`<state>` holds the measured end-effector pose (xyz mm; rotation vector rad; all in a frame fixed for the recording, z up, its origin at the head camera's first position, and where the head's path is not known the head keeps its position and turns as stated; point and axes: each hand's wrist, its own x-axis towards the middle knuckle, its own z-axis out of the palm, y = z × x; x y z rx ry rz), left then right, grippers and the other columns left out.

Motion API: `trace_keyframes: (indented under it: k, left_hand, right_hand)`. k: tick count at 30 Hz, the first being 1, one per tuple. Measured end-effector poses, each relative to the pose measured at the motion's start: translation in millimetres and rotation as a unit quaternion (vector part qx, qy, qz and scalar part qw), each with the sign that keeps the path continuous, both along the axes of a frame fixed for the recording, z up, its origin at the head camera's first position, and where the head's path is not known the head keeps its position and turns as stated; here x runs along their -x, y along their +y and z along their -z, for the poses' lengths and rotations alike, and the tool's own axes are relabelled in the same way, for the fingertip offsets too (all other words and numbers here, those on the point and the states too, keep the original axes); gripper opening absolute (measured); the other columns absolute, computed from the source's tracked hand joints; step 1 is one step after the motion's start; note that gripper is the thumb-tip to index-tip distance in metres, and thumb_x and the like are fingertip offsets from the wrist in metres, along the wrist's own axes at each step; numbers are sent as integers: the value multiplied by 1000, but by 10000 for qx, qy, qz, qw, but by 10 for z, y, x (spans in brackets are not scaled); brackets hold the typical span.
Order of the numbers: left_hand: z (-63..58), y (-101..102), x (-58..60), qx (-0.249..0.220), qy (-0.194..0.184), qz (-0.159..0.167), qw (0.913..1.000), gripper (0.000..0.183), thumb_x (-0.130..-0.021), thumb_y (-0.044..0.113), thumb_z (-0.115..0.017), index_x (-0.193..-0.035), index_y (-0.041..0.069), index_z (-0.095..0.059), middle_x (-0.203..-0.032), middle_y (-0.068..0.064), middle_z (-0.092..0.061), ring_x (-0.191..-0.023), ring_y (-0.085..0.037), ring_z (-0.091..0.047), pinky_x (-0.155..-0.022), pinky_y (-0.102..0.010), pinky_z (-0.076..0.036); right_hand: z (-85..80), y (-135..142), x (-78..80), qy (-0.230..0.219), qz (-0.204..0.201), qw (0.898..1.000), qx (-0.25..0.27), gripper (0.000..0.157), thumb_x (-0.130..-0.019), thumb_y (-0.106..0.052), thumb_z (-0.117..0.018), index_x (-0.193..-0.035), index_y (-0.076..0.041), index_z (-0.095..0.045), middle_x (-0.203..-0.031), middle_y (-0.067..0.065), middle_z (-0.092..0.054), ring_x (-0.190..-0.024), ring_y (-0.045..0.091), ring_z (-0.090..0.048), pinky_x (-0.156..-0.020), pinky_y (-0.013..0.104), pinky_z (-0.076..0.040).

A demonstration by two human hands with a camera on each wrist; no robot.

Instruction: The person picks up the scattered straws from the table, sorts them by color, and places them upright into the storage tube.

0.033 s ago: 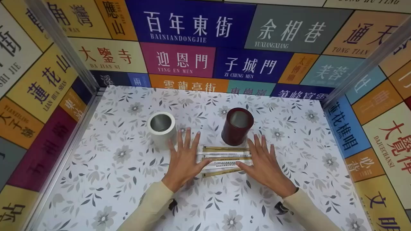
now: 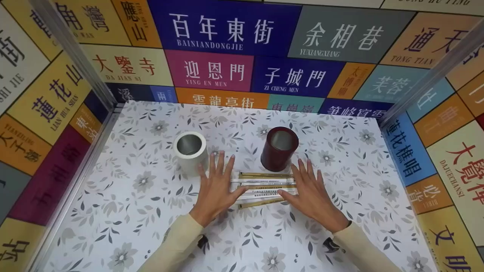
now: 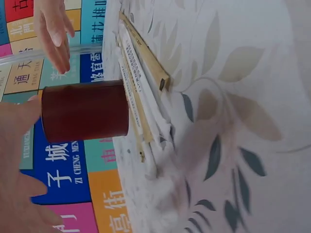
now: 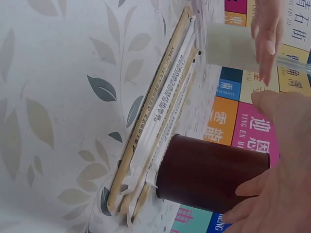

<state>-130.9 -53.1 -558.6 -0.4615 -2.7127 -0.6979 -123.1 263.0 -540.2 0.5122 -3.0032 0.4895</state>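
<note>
Several slim paper-wrapped sticks, white and gold-brown with printed characters, lie side by side across the table. My left hand is at their left end, fingers straight and spread, the thumb over the sticks. At the right end my right hand is spread the same way, its thumb pointing inward over them. Neither hand grips anything. A white open-topped cylinder stands upright behind the left fingers. The dark red cylinder, also open at the top, stands behind the sticks; it shows close beside them in the right wrist view.
A white tablecloth with grey leaves and flowers covers the table. Panels with colourful printed signs wall in the back and both sides. Black bands show at both wrists, below pale sleeves.
</note>
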Motion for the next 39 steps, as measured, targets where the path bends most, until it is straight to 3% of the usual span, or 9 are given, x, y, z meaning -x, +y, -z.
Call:
trace_keyframes:
  k: [4, 6, 12, 17, 22, 24, 29, 34, 39]
  left_hand:
    - [51, -100, -22, -858, 23, 67, 9963, 85, -89, 61, -68, -155, 15, -42, -150, -12, -49, -138, -30, -46, -106, -58, -46]
    - [100, -191, -47, -1469, 45, 83, 9891, 81, -88, 56, -72, -153, 16, -45, -145, -8, -53, -133, -25, -50, -104, -51, -49]
    - [281, -479, -150, -2752, 193, 220, 9609, 78, -86, 34, -82, -152, 13, -47, -150, -7, -49, -137, -23, -45, -108, -45, -44]
    - [411, -694, -224, -3162, 739, 250, 9455, 81, -78, 16, -89, -148, 3, -49, -146, -14, -51, -129, -26, -51, -95, -45, -53]
    - [493, -882, -224, -3458, 1259, -178, 9296, 86, -70, -1, -91, -145, -5, -49, -143, -23, -49, -125, -35, -49, -87, -49, -50]
    - [525, -938, -187, -3592, 1194, -392, 9247, 92, -68, -6, -90, -148, -6, -44, -148, -25, -43, -131, -38, -43, -95, -44, -47]
    - [520, -994, -84, -3928, 523, -659, 9158, 99, -75, -4, -86, -155, -6, -29, -161, -27, -24, -149, -41, -20, -118, -23, -28]
    - [351, -984, 21, -4289, 114, -546, 9016, 101, -76, -6, -84, -155, -10, -22, -162, -31, -17, -153, -39, -14, -124, -47, -22]
    - [296, -1069, 163, -4363, -289, -383, 8985, 104, -78, -9, -81, -159, -6, -15, -165, -23, -18, -154, -31, -17, -121, -61, -20]
  right_hand:
    - [76, 10, 6, 400, -257, 9981, 399, 78, -90, -50, -72, -146, -1, -50, -152, 26, -44, -145, 48, -30, -113, 69, -26]
    - [145, 11, 7, 672, -505, 9941, 688, 67, -88, -39, -77, -140, -1, -56, -143, 24, -54, -139, 48, -40, -109, 66, -33]
    - [389, 3, 2, 1063, -1221, 9775, 1351, 49, -84, -20, -82, -127, -1, -67, -128, 14, -66, -121, 41, -54, -98, 56, -43]
    - [581, -39, -4, 1042, -1492, 9676, 1750, 42, -82, -16, -84, -119, 0, -70, -120, 8, -68, -115, 35, -57, -95, 51, -45]
    - [726, -105, 35, 941, -1594, 9626, 1978, 41, -82, -14, -85, -119, -2, -72, -118, 7, -68, -114, 29, -56, -95, 43, -46]
    - [765, -133, 62, 901, -1626, 9605, 2072, 41, -82, -13, -85, -119, -2, -72, -118, 9, -68, -113, 28, -56, -97, 40, -46]
    - [852, -228, 134, 778, -1692, 9488, 2553, 37, -81, -11, -85, -116, -2, -74, -115, 14, -68, -112, 29, -55, -99, 38, -45]
    - [902, -307, 207, 812, -1948, 9417, 2620, 37, -80, -10, -86, -116, -3, -75, -113, 11, -69, -112, 31, -55, -99, 44, -43]
    - [926, -378, 246, 1105, -2251, 9402, 2308, 35, -80, -9, -86, -113, -6, -76, -113, 5, -70, -112, 31, -55, -97, 47, -43]
